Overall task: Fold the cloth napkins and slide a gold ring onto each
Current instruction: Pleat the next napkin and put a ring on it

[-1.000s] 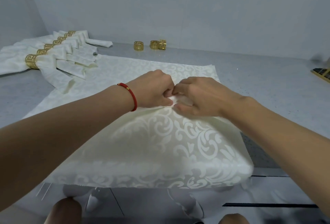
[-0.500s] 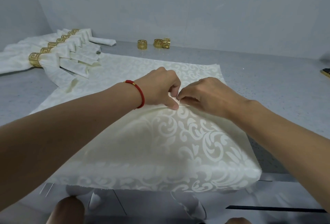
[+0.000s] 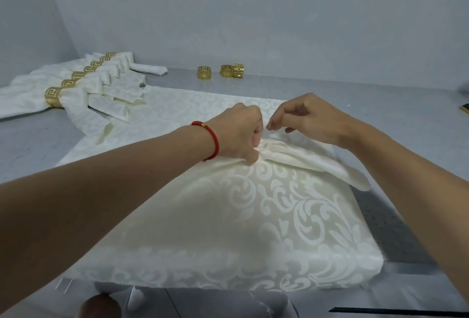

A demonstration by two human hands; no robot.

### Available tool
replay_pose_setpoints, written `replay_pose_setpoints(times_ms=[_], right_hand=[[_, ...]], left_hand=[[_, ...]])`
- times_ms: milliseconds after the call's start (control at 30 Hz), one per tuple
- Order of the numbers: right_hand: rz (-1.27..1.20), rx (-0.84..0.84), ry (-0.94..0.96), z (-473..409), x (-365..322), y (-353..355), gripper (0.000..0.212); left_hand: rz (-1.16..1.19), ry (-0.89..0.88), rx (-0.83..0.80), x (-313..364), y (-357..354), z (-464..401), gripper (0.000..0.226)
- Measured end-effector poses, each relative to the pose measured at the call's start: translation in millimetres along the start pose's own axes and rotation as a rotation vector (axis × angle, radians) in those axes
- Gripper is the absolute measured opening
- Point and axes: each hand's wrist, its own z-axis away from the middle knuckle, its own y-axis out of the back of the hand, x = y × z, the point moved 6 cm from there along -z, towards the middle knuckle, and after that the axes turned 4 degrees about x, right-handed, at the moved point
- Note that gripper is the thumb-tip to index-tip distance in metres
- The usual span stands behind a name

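A cream damask napkin (image 3: 266, 218) lies spread in front of me on the grey table, its far part gathered into pleats (image 3: 299, 152). My left hand (image 3: 238, 132), with a red bracelet on the wrist, pinches the pleats at their middle. My right hand (image 3: 309, 117) hovers just right of it with loose, curled fingers, touching the top fold at most lightly. Three loose gold rings (image 3: 204, 73) (image 3: 226, 71) (image 3: 238, 70) stand at the back by the wall.
Several folded napkins with gold rings (image 3: 83, 81) lie in a row at the back left. Another flat napkin (image 3: 182, 107) lies under the one being pleated. A dark object (image 3: 465, 108) sits at the right edge. The table's front edge is near my body.
The pleated bundle has grown and now fans out to the right. My right hand has let go and lifted slightly, while my left hand keeps its pinch.
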Motion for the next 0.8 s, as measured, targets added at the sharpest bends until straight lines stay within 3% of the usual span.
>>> replay_pose_setpoints(times_ms=[133,233,367,467,600,800], right_hand=[[-0.101,0.079,-0.082,-27,11,13,0.023],[-0.177,0.208,-0.141,-55,22,22,0.025],[-0.051,0.396,-0.361,-111,56,15,0.026],[0.041,0.497,-0.396,-154,67,1,0.025],[0.108,0.519,-0.359,-205,65,-20,0.026],[0.197,0.441,-0.270,-277,81,-37,0.059]], left_hand=[[0.017,0.015,0.053,-14,5,-1,0.034],[-0.106,0.098,0.175,-51,27,-9,0.039],[-0.345,0.340,0.369,-119,70,-15,0.021],[-0.439,0.450,0.500,-145,76,-14,0.017],[-0.440,0.488,0.600,-166,55,-14,0.018],[-0.244,0.587,0.663,-201,53,-25,0.011]])
